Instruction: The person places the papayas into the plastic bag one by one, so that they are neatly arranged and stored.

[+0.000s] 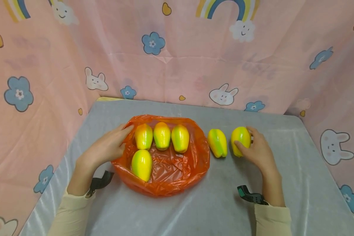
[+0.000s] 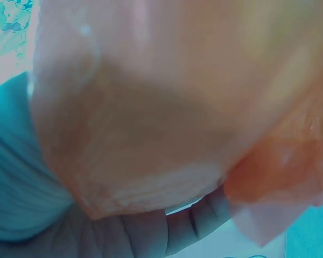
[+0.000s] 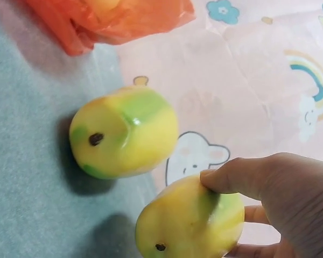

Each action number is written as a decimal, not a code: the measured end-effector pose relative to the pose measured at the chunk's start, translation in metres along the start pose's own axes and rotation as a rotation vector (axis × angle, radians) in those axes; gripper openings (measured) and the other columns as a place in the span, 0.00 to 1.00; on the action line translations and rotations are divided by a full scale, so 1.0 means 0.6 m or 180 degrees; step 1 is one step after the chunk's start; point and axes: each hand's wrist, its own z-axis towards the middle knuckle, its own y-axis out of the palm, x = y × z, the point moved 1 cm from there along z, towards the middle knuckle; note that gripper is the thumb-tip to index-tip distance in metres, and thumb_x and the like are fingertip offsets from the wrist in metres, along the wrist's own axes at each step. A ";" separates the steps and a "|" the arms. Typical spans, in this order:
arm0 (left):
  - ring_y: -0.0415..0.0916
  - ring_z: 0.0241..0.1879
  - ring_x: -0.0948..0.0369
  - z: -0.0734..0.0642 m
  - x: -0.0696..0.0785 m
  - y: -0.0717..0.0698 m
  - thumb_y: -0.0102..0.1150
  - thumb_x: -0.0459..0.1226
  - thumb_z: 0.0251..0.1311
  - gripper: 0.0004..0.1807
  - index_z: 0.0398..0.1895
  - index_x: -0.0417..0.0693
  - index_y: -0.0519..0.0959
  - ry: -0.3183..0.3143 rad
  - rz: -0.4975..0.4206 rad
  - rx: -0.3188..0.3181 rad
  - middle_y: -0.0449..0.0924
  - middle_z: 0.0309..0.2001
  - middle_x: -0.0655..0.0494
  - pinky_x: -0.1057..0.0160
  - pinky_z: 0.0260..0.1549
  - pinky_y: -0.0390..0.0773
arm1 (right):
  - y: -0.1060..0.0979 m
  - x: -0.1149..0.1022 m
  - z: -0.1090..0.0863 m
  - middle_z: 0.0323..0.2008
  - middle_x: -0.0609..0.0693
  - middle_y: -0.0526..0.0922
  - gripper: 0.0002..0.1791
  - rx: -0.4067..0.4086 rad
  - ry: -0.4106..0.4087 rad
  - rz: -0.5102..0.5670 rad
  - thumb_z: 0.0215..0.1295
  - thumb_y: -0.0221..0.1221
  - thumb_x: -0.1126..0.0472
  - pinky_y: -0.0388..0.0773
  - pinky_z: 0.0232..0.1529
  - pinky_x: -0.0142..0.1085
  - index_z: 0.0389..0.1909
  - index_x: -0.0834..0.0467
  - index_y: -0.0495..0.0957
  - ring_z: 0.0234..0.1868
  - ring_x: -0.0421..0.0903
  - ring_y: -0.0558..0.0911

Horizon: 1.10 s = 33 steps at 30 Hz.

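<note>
An open orange-red plastic bag lies on the table with several glossy yellow-green papayas inside, three in a back row and one papaya at the front left. My left hand holds the bag's left rim; in the left wrist view the plastic hides most of that hand, with some fingers showing below. Right of the bag, my right hand grips a papaya, thumb on its near side. Between that hand and the bag lies another papaya, which shows its dark stem end in the right wrist view.
A grey cloth covers the table. Pink printed curtain hangs behind it and along both sides. Dark straps sit on both wrists, near the beige sleeves.
</note>
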 end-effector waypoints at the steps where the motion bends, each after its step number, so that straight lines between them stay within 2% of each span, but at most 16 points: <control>1: 0.69 0.75 0.40 0.000 0.000 0.000 0.54 0.25 0.68 0.38 0.82 0.38 0.60 -0.0003 -0.0003 -0.0001 0.60 0.82 0.39 0.36 0.71 0.73 | -0.001 -0.002 -0.001 0.73 0.75 0.65 0.47 0.0014 -0.0012 0.0014 0.73 0.63 0.46 0.76 0.64 0.70 0.82 0.64 0.53 0.67 0.73 0.71; 11: 0.65 0.78 0.38 0.001 0.003 0.001 0.53 0.25 0.67 0.38 0.82 0.37 0.60 0.0025 0.0074 0.0006 0.59 0.82 0.38 0.35 0.74 0.70 | -0.017 -0.020 -0.017 0.74 0.75 0.63 0.46 0.0156 -0.0110 0.0189 0.73 0.63 0.46 0.78 0.62 0.72 0.82 0.63 0.55 0.67 0.76 0.71; 17: 0.68 0.75 0.39 0.005 0.005 0.004 0.52 0.24 0.67 0.39 0.82 0.38 0.59 0.0003 0.0091 -0.0014 0.58 0.83 0.37 0.36 0.72 0.73 | -0.025 -0.030 -0.027 0.74 0.74 0.65 0.45 0.0275 -0.0256 0.0301 0.74 0.63 0.47 0.78 0.61 0.72 0.82 0.62 0.56 0.66 0.77 0.73; 33: 0.69 0.75 0.39 0.001 0.000 0.003 0.53 0.24 0.67 0.38 0.82 0.37 0.59 -0.0031 0.0062 0.0015 0.60 0.82 0.38 0.36 0.71 0.73 | -0.020 -0.071 -0.034 0.73 0.72 0.68 0.44 0.0394 -0.0486 0.0438 0.72 0.65 0.48 0.82 0.58 0.70 0.81 0.61 0.59 0.64 0.74 0.76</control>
